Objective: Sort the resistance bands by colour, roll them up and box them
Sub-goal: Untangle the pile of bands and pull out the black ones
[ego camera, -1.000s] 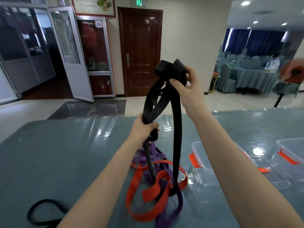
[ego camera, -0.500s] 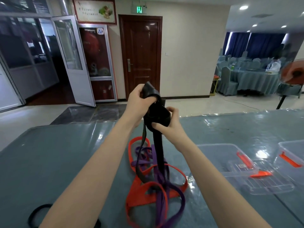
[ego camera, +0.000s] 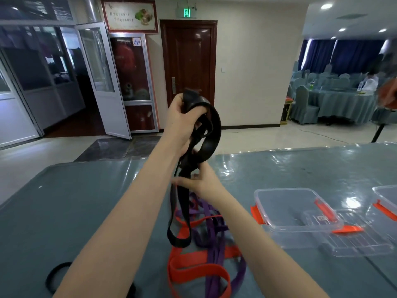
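Big banquet-hall kind of room, with a long table [ego camera: 64,201] under a shiny clear plastic cover over grey-blue cloth. Both hands are up above it on a black band [ego camera: 211,125]: the left hand [ego camera: 182,123] is curled around the coiled top part, thumb pressed over the wide flat strap, and the right hand [ego camera: 199,179] sits lower, fingers pinching the strands where they hang down. The band's tail drops in a long narrow loop that ends just over the pile on the table, can't tell if it actually touches. That pile is flat rubbery straps all tangled together, an orange band [ego camera: 193,269] in wide folds and a thinner purple band [ego camera: 211,233] woven through it. Right of the pile is a clear plastic box [ego camera: 285,211] with orange clips, rectangular with rounded corners, nothing in it that I can see, and its ribbed clear lid [ego camera: 361,244] lies flat against the near right side. A second box [ego camera: 386,203] is cut off by the right edge. Another black band [ego camera: 55,278] curls near the bottom left, well apart from the pile. Lots of bare tabletop to the left, and the far edge runs just behind the hands. Beyond that, a dark wooden door [ego camera: 189,61] and covered chairs [ego camera: 303,100] way off to the right.
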Demonstrator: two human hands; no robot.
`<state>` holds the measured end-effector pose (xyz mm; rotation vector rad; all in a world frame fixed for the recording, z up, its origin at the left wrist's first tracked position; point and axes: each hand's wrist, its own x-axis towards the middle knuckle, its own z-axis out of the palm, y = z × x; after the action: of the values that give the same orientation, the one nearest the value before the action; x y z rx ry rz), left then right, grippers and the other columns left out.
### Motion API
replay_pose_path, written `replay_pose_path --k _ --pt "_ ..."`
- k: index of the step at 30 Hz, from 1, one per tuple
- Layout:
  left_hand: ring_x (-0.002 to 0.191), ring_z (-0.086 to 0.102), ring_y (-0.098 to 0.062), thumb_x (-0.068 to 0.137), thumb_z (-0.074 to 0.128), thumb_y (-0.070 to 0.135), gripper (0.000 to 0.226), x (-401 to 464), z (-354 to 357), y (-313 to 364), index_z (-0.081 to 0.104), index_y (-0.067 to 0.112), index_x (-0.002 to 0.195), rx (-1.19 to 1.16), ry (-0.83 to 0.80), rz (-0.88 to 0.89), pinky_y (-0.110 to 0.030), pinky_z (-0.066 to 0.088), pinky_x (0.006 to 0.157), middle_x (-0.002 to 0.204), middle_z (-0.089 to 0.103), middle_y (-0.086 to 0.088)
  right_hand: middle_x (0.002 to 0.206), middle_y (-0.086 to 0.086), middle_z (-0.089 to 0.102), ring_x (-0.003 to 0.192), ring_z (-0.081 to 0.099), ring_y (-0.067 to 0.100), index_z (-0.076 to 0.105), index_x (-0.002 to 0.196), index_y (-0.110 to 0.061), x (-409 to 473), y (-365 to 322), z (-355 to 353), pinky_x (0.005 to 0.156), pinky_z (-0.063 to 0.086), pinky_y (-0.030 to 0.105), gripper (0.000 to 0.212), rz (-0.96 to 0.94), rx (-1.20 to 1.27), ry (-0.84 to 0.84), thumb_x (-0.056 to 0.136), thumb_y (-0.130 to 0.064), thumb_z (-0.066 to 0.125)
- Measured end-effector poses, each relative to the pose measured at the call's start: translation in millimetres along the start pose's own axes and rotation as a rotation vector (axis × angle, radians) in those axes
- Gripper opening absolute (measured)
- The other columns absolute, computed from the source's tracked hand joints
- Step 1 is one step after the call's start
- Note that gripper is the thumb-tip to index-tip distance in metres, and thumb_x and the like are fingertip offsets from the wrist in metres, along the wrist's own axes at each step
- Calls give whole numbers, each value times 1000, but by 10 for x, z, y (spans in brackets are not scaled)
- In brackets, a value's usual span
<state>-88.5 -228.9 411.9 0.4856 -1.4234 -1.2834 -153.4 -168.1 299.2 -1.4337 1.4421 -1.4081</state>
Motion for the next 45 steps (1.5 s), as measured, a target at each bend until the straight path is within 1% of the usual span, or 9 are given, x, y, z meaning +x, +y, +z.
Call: replay_pose_path --k 5,9,15,22,28,30,34,41,45 --pt "94 64 -18 83 69 6 30 39 -283 150 55 23 104 105 79 77 -29 55 76 101 65 -3 108 3 69 102 66 22 59 116 -24 207 -9 187 90 55 45 33 13 92 283 86 -13 66" --pt "99 65 -23 78 71 9 32 -16 -842 79 57 21 104 178 155 67 -43 57 87 104 66 -5 95 6 71 89 70 26 61 102 -29 287 58 435 84 55 53 23 20 67 238 80 -29 65" --pt "98 66 -19 78 74 9 31 -386 -1908 -182 58 21 101 308 193 9 -36 57 85 96 67 2 99 1 71 93 70 27 59 92 -49 408 164 1410 85 55 53 25 47 37 87 68 -46 64" --pt "76 59 2 83 72 12 26 -1128 -3336 -905 52 20 98 509 261 -284 -13 47 62 87 59 7 113 -11 63 102 63 15 52 133 -27 127 841 2225 89 53 30 53 188 -37 -3 85 -8 66" --pt "108 54 -28 80 69 32 51 -2182 -4103 -1934 42 15 119 1164 -76 -715 -42 48 89 115 54 -7 131 5 48 120 53 20 43 143 -25 -453 1637 2655 97 35 13 73 485 -392 -175 78 -10 74" --pt "127 40 -28 75 66 54 78 -2521 -4179 -2107 33 16 135 1380 -288 -767 -47 32 109 133 45 -6 140 9 33 128 45 24 37 146 -18 -638 1783 2732 97 25 5 78 547 -519 -268 78 -14 75" --pt "148 -9 -27 47 48 82 134 -2998 -4201 -2238 -9 23 153 1411 -571 -789 -56 -11 114 160 -6 -6 161 9 3 146 18 31 10 154 -32 -959 1948 2797 117 24 39 111 606 -765 -513 68 -48 80" --pt "147 -14 -24 52 60 81 128 -2878 -4181 -2184 0 30 153 1301 -509 -671 -57 -13 115 161 -8 -2 162 7 -9 148 2 39 -18 142 -54 -948 1936 2977 111 14 69 139 637 -901 -628 52 -50 87" --pt "145 -24 -29 44 75 70 145 -2837 -4271 -2250 -14 29 151 1411 -734 -713 -61 -11 114 158 -24 -4 161 11 -12 145 1 46 -16 142 -53 -1061 2033 3173 110 17 68 134 636 -963 -690 57 -47 87"
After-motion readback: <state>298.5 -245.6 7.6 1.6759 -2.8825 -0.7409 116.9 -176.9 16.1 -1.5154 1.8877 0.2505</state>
